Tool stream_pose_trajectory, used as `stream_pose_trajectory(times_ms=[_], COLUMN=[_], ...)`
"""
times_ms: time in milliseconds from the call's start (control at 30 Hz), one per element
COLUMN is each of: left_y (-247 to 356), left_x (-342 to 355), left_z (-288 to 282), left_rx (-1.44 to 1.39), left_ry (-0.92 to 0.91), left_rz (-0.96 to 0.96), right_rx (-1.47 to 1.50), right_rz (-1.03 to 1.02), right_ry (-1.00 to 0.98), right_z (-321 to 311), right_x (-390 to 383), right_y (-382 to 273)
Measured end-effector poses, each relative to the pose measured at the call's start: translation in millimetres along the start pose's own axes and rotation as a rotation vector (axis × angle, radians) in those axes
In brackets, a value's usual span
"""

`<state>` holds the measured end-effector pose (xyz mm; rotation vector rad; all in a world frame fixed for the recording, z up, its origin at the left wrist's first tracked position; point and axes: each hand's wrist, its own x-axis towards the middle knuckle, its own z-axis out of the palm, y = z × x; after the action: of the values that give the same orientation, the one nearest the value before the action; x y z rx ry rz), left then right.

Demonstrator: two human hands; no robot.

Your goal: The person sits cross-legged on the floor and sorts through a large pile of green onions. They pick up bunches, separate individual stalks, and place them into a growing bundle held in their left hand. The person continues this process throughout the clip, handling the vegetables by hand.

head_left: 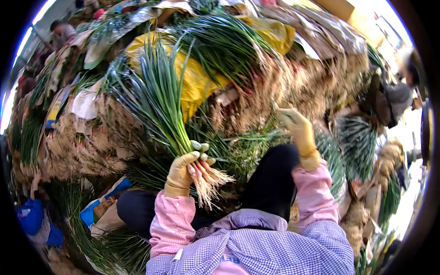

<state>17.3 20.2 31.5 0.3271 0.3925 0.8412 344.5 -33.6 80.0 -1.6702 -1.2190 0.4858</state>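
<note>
A yellow-gloved left hand of mine (185, 169) grips a bunch of spring onions (167, 128), its long green leaves reaching up and left, its pink-white bulbs and stringy roots hanging below the fingers. My right hand (295, 133), in a similar glove and slightly blurred, is raised on the right with fingers apart and nothing held. It is in front of a piled mass of onions with dense pale roots (321, 87). Behind the held bunch lies a yellow plastic sheet (197, 94), with more green leaves over it.
Onion heaps with sacks (321, 27) fill the far side. Loose leaves (243, 144) lie around my bent legs. A blue-edged sack (105, 211) lies at left. A person in blue (36, 224) is at far left, another person (396, 96) at right, another (62, 34) at the back.
</note>
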Motion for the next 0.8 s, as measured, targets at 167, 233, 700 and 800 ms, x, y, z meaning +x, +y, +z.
stream_pose_trajectory(times_ms=[167, 233, 700, 800], left_y=[-6.7, -5.8, 1.3, 10.3], left_x=[3.7, 2.9, 3.4, -3.2], left_z=[-32.5, -31.4, -15.2, 3.1], left_rx=[-0.174, -0.252, -0.202, -0.017], left_ry=[-0.021, -0.056, -0.059, 0.2], left_rz=[-0.016, -0.037, 0.015, 0.045], right_rx=[-0.904, -0.825, -0.391, -0.441], right_rz=[-0.065, -0.057, 0.095, -0.091], right_ry=[-0.094, -0.079, -0.33, -0.257], right_z=[141.0, 153.0, 174.4, 157.2], right_x=[106.6, 112.4, 77.1, 36.1], right_y=[33.4, 41.3, -0.1, -44.1])
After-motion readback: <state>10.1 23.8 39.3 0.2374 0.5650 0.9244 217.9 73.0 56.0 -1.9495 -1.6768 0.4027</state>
